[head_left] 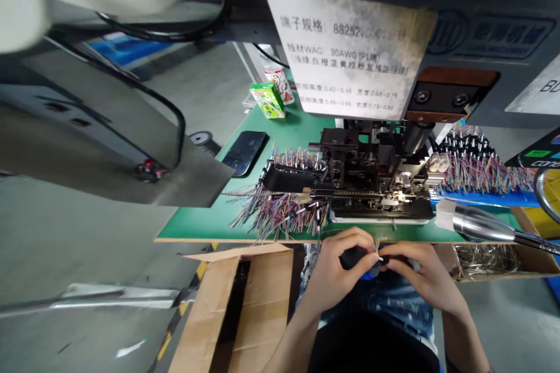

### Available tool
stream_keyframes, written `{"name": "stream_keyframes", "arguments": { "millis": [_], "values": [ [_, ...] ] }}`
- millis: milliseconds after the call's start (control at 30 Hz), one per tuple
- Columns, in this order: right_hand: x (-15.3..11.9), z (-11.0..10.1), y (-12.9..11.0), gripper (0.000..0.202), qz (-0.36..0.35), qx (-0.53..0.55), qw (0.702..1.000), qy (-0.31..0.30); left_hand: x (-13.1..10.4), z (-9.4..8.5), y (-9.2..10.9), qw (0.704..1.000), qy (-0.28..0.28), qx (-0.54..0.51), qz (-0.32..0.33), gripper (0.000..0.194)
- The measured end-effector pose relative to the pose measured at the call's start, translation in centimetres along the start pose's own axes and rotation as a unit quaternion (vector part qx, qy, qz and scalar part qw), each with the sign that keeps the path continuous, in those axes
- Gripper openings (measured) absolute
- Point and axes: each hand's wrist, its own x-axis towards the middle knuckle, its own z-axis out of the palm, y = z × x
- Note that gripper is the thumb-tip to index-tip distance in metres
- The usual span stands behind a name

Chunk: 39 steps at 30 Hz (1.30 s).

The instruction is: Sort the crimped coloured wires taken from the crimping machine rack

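Head view: our left hand (343,265) and right hand (415,268) both pinch a small bundle of thin wires (377,247) at the near edge of the green tabletop (192,224), in front of the terminal crimping machine (371,166). To our left we see multicoloured wire harnesses (277,213) piled near a black smartphone (245,153).

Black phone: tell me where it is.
In the head view, the phone lies on the green tabletop, left of the black machine, between the green box and the coloured wires.
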Motion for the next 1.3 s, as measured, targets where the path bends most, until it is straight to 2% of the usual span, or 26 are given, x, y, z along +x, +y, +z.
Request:
{"name": "stream_keyframes", "arguments": {
  "millis": [133,233,300,533,700,867,1100,1200,1300],
  "values": [
    [-0.2,2.2,0.9,0.012,0.041,0.178,0.979,0.093,0.0,1.7,-0.7,0.989,0.106,-0.082,0.062,0.012],
    [-0.4,3.6,1.5,0.014,0.059,0.242,0.957,0.150,0.0,3.1,-1.1,0.976,0.155,-0.124,0.088,0.011],
    [-0.3,4.3,1.7,0.015,0.054,0.271,0.947,0.162,-0.1,3.7,-1.2,0.968,0.184,-0.144,0.096,0.011],
    [0.1,6.0,1.3,0.017,0.045,0.343,0.913,0.216,-0.4,4.5,-1.5,0.950,0.216,-0.206,0.091,0.009],
    [0.5,6.2,0.6,0.017,0.055,0.365,0.898,0.241,-0.5,4.8,-1.6,0.948,0.223,-0.210,0.093,0.009],
    [0.6,5.7,1.0,0.016,0.035,0.344,0.908,0.237,-0.4,4.9,-1.6,0.949,0.196,-0.228,0.091,0.008],
    [0.3,5.2,0.7,0.009,-0.022,0.202,0.943,0.262,0.0,4.5,-1.8,0.945,0.123,-0.298,0.051,0.013],
    [0.4,5.1,0.5,0.017,-0.066,0.149,0.948,0.273,0.2,4.5,-1.8,0.948,0.121,-0.290,0.054,0.019],
    [0.5,4.9,0.5,0.023,-0.104,0.101,0.952,0.269,0.2,4.8,-1.9,0.953,0.144,-0.258,0.065,0.020]
  ]
}}
